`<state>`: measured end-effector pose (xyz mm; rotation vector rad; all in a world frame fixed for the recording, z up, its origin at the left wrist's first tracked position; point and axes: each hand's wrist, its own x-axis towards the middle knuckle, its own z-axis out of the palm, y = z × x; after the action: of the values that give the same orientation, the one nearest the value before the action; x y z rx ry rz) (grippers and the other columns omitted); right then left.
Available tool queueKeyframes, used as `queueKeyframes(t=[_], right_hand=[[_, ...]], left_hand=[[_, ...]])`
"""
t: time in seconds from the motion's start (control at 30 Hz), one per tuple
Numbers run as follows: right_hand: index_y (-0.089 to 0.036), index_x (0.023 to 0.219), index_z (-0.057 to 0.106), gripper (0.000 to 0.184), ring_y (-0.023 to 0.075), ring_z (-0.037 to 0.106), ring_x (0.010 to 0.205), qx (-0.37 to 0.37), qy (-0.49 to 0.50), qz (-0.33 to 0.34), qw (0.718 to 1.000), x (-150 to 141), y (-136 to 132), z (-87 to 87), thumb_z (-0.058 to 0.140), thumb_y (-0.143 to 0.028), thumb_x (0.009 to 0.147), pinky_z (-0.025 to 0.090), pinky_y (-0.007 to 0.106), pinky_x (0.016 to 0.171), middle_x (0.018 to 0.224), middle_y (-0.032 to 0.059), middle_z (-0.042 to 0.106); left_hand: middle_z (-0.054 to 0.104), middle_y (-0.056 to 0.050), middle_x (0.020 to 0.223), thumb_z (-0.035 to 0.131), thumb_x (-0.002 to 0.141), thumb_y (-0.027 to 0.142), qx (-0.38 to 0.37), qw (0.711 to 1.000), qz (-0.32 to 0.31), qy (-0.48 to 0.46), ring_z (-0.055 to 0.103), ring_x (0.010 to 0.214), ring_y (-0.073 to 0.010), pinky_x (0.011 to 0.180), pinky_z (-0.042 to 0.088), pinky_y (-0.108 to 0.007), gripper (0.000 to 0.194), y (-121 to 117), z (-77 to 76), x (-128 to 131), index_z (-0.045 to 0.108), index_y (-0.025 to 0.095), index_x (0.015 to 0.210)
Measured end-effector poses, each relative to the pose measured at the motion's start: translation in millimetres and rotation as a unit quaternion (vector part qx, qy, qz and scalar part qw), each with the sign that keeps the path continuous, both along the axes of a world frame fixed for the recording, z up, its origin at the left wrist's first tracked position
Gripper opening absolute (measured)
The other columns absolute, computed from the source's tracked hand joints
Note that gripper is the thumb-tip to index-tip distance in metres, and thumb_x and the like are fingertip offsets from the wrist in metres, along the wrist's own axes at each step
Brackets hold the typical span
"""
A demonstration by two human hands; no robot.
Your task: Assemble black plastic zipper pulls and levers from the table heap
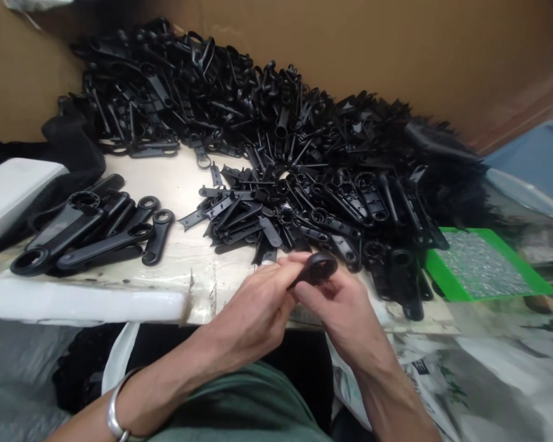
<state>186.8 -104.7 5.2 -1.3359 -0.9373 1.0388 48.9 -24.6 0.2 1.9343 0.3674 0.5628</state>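
Close to the table's front edge, my left hand (pixel 262 301) and my right hand (pixel 343 304) are both closed on one black plastic handle (pixel 320 267). Its round ringed end points to the right; most of its shaft is hidden by my fingers. Just beyond my hands lies a loose heap of black plastic handle parts (pixel 258 215), some long with ring ends, some flat strips with forked tips. Left of my hands rests a smaller group of black handles (pixel 101 233), each with a round end.
A tall pile of black parts (pixel 239 98) leans against the cardboard wall (pixel 350 43). On the right is a green tray (pixel 447 270) of small shiny metal pieces. A white box (pixel 18 190) sits at the left, and a white foam strip (pixel 83 301) runs along the front edge.
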Motion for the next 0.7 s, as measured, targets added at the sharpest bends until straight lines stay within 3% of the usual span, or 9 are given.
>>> queueKeyframes(t=[0.13, 0.33, 0.53, 0.7], right_hand=[[-0.025, 0.106, 0.070, 0.024, 0.0174, 0.063, 0.108, 0.009, 0.043, 0.036, 0.998, 4.5, 3.0, -3.1, 0.072, -0.018, 0.083, 0.050, 0.024, 0.096, 0.113, 0.0009, 0.069], [-0.026, 0.100, 0.072, 0.022, 0.0139, 0.068, 0.093, -0.024, -0.020, 0.007, 0.999, 9.5, 5.4, -9.2, 0.075, -0.016, 0.080, 0.054, 0.019, 0.085, 0.099, -0.0028, 0.073], [-0.024, 0.097, 0.073, 0.020, 0.0159, 0.069, 0.092, -0.024, -0.083, -0.025, 0.996, 8.9, 8.9, -14.5, 0.076, -0.017, 0.078, 0.055, 0.020, 0.082, 0.094, -0.0021, 0.073], [-0.024, 0.097, 0.073, 0.018, 0.0188, 0.070, 0.089, -0.051, -0.032, -0.036, 0.998, 11.3, 14.9, -15.6, 0.076, -0.023, 0.078, 0.058, 0.027, 0.081, 0.094, -0.0004, 0.074]], left_hand=[[0.059, -0.005, 0.126, 0.051, 0.085, 0.004, 0.039, 0.998, -0.025, -0.030, 0.051, 0.121, -0.0190, 0.103, 0.038, -0.034, 0.045, 2.9, -5.8, 2.7, 0.051, 0.023, 0.126], [0.069, -0.003, 0.102, 0.047, 0.083, -0.001, 0.017, 0.999, 0.009, -0.033, 0.063, 0.097, -0.0160, 0.086, 0.047, -0.028, 0.039, 5.9, -17.7, 11.8, 0.061, 0.021, 0.112], [0.069, -0.004, 0.106, 0.045, 0.071, -0.009, 0.030, 0.998, 0.025, -0.044, 0.063, 0.088, -0.0154, 0.081, 0.046, -0.028, 0.046, 6.8, -27.7, 15.3, 0.062, 0.017, 0.105], [0.068, -0.005, 0.109, 0.049, 0.081, -0.001, -0.032, 0.999, 0.026, -0.005, 0.063, 0.088, -0.0157, 0.079, 0.047, -0.026, 0.035, 11.9, -20.9, 16.0, 0.064, 0.018, 0.107]])
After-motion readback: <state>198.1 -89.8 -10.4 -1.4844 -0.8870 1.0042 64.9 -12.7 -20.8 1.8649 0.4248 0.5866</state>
